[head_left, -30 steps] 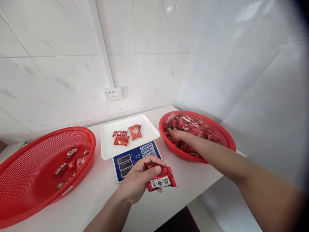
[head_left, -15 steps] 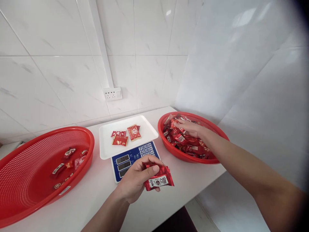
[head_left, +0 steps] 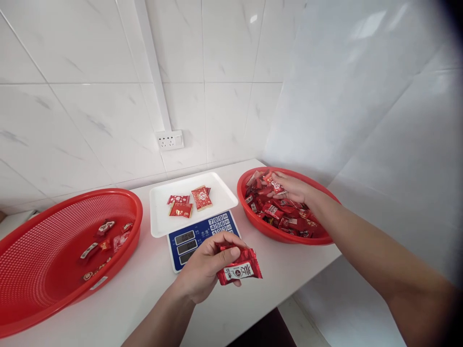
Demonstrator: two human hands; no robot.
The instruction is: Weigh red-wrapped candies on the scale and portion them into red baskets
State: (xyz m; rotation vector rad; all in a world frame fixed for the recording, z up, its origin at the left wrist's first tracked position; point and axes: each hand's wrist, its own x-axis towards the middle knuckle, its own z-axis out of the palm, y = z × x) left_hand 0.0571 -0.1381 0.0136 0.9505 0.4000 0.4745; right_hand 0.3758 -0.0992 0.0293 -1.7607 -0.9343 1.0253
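Note:
My left hand (head_left: 211, 265) is closed around a red wrapped candy (head_left: 240, 271) with a white label, in front of the scale. Over the right red basket (head_left: 249, 219), my right hand (head_left: 294, 187) pinches another red wrapped candy (head_left: 275, 185) with white lettering. Below it, a heap of red wrapped candies (head_left: 273, 209) fills that basket. Several red packets (head_left: 201, 197) lie on the white tray (head_left: 159, 224) of a blue-faced digital scale (head_left: 177, 262). My left hand covers part of the scale's keypad and display.
A larger red basket (head_left: 135, 231) stands at the left with several wrapped candies (head_left: 104, 243) inside. Both baskets and the scale rest on a white table (head_left: 152, 294). A tiled wall with a power socket (head_left: 170, 140) rises behind, and another wall stands to the right.
My right hand has lifted slightly and shifted right over the heap, and the candy in its fingers now shows more clearly. My left hand has stayed almost still with its candy.

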